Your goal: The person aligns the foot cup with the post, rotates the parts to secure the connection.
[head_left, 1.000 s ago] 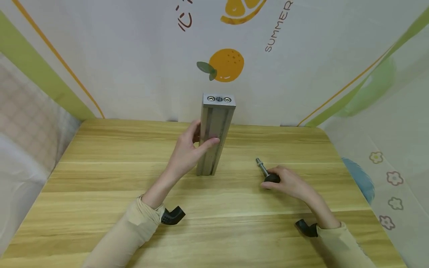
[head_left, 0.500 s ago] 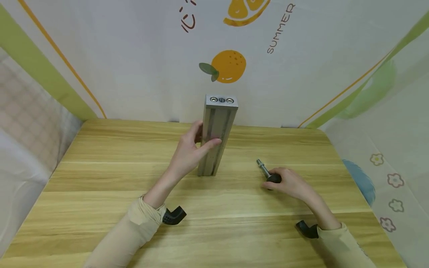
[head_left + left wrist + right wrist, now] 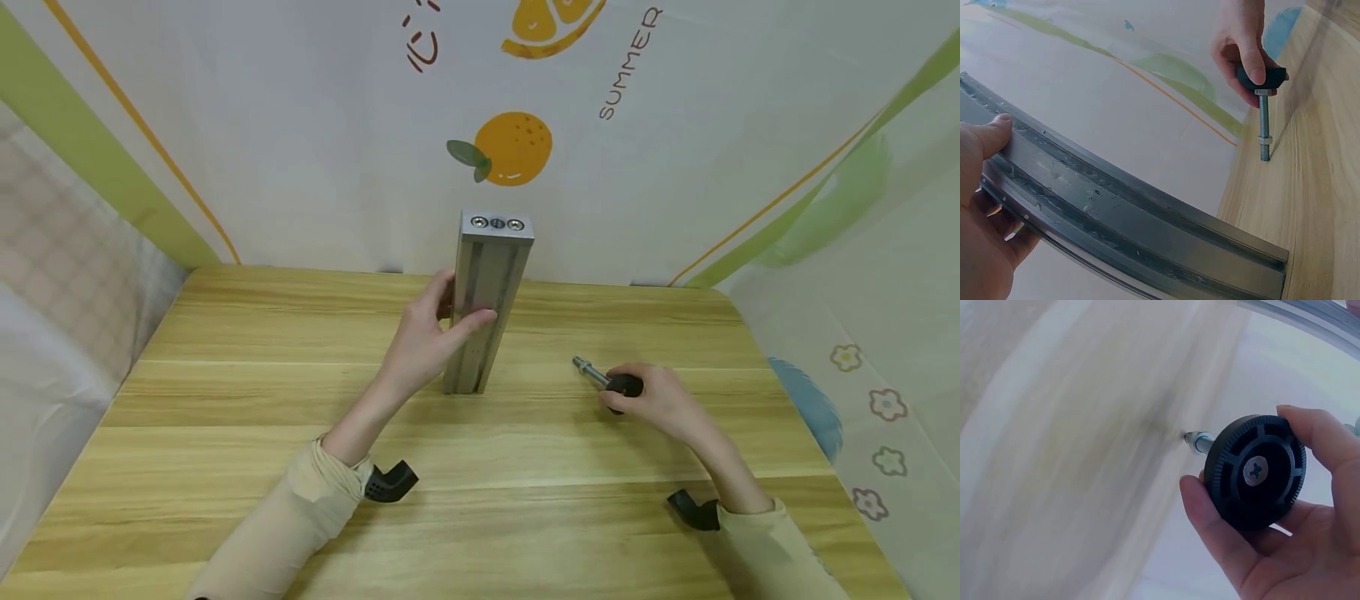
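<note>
While left hand [image 3: 420,346] grips upright rail [image 3: 487,300], right hand [image 3: 660,400] pinches knob bolt [image 3: 611,382].

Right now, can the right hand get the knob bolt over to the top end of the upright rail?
Probably yes. The right hand already grips the knob bolt, and bare table lies between it and the aluminium rail. The left hand holds the rail mid-height, leaving its top holes uncovered.
</note>
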{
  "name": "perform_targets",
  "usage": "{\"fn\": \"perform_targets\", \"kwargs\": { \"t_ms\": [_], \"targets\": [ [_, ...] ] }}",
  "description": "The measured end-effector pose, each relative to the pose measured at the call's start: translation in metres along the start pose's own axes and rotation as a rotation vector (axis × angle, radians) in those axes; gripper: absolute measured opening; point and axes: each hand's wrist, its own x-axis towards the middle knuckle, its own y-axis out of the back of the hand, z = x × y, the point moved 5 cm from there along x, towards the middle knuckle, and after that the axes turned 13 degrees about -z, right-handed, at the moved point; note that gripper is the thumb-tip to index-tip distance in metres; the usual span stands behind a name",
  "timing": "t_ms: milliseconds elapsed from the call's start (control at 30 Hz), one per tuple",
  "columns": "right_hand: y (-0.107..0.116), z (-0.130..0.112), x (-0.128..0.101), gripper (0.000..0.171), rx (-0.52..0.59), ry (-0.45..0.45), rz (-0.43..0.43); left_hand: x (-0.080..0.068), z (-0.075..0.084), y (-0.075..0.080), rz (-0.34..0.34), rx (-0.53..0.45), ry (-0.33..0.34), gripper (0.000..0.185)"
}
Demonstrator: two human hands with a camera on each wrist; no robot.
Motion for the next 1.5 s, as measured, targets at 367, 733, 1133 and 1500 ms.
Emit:
{"fn": "perform_targets", "kwargs": {
  "t_ms": [367, 733, 1133, 1500],
  "targets": [
    [0.016, -0.014, -0.015, 0.05, -0.025, 0.033, 0.133, 0.0, 0.001, 0.001, 0.004, -0.003, -0.003, 0.051],
    [0.036, -0.037, -0.028, 0.049, -0.022, 0.09, 0.295, 0.0, 0.003, 0.002, -0.004, 0.002, -0.002, 0.051],
    [0.068, -0.08, -0.045, 0.05, -0.015, 0.255, 0.547, -0.001, 0.002, 0.004, -0.005, -0.006, 0.003, 0.049],
    [0.1, -0.118, -0.063, 0.05, 0.102, 0.363, 0.656, -0.001, 0.002, 0.002, 0.0, -0.002, -0.011, 0.051]
  ]
}}
